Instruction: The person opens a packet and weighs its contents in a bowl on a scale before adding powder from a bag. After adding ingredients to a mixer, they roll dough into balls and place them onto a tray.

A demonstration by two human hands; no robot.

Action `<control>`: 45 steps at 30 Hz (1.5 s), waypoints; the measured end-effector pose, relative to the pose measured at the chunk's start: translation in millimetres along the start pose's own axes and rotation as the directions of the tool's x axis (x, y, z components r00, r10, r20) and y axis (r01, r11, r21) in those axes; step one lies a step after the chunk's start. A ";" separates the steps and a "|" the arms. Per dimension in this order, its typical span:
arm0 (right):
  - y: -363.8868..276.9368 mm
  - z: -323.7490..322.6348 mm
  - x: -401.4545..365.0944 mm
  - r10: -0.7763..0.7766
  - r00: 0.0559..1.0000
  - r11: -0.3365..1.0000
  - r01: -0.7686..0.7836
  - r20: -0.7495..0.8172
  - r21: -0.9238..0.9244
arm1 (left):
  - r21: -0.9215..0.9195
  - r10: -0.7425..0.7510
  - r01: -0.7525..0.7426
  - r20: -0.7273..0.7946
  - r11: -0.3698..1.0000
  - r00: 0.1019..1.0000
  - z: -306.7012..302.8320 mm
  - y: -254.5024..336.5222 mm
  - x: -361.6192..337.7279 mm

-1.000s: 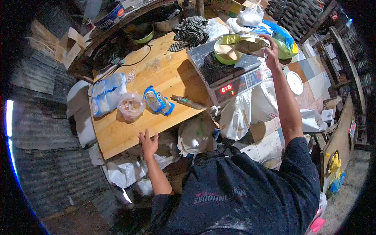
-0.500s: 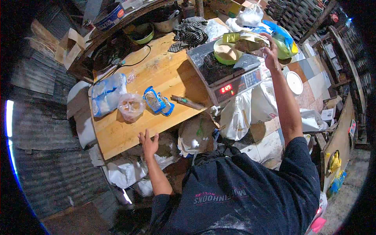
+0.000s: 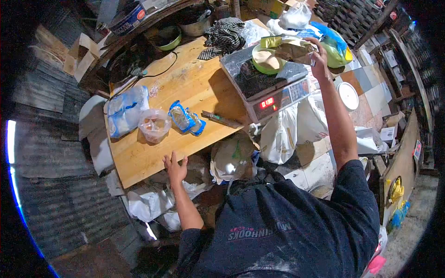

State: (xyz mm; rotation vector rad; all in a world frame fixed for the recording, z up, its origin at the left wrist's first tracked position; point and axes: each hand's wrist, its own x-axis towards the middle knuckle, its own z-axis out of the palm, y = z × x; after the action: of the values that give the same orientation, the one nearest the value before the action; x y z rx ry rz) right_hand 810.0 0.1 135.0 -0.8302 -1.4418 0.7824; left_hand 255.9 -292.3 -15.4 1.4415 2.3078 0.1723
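Right hand (image 3: 320, 62): gripping foil packet (image 3: 296, 51), upper right
Left hand (image 3: 176, 173): fingers spread, holding nothing, left of centre
Green bowl (image 3: 269, 71): on scale (image 3: 248, 85), upper right
Spill risk: steeper packet tilt could overshoot bowl

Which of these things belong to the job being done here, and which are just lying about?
In use:
packet, in the right hand
bowl of powder
scale, under the bowl

Seemingly just lying about:
striped cloth
blue pack
clear bag
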 end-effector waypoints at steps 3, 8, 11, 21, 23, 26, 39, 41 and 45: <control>-5.7 10.5 -3.5 0.095 0.990 0.992 -0.085 -0.107 0.089 | 0.007 0.010 -0.010 -0.018 1.000 1.000 1.2 -0.9 0.8; 4.5 1.6 -2.5 0.033 0.998 0.999 -0.032 -0.059 0.024 | -0.018 0.023 -0.025 -0.079 1.000 0.997 4.1 -3.2 1.1; -6.0 9.9 -5.7 0.039 0.996 0.998 -0.035 -0.082 0.045 | -0.030 0.010 -0.012 -0.066 0.999 0.998 5.3 -3.5 1.4; -16.7 8.5 -5.5 0.046 0.999 0.999 -0.046 -0.018 -0.027 | -0.013 0.013 -0.013 -0.007 1.000 1.000 6.6 -8.2 3.8; -15.9 13.5 -6.0 0.036 0.997 0.999 -0.036 -0.073 0.000 | -0.003 0.027 -0.027 -0.022 1.000 0.999 8.0 -9.2 4.0; -14.6 7.9 -3.2 0.017 0.998 0.999 -0.019 -0.062 -0.031 | -0.018 0.022 -0.022 -0.023 1.000 0.999 7.2 -7.9 3.5; -10.1 4.6 -4.5 0.058 0.998 0.997 -0.059 -0.028 -0.045 | 0.009 0.013 -0.013 -0.012 1.000 1.000 5.2 -6.9 3.5; -6.2 3.8 -5.4 0.037 0.998 0.998 -0.039 -0.041 -0.042 | 0.017 0.016 -0.015 -0.017 1.000 1.000 5.6 -6.9 3.1; -16.1 15.7 -10.6 0.095 0.986 0.995 -0.090 -0.139 0.039 | 0.023 0.015 -0.015 -0.010 1.000 1.000 4.7 -7.0 2.8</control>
State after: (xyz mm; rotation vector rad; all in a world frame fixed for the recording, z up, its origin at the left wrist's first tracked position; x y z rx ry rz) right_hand 793.8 -17.0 142.9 -0.9143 -1.2699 0.7994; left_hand 250.9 -293.5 -22.6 1.4732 2.3153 0.1582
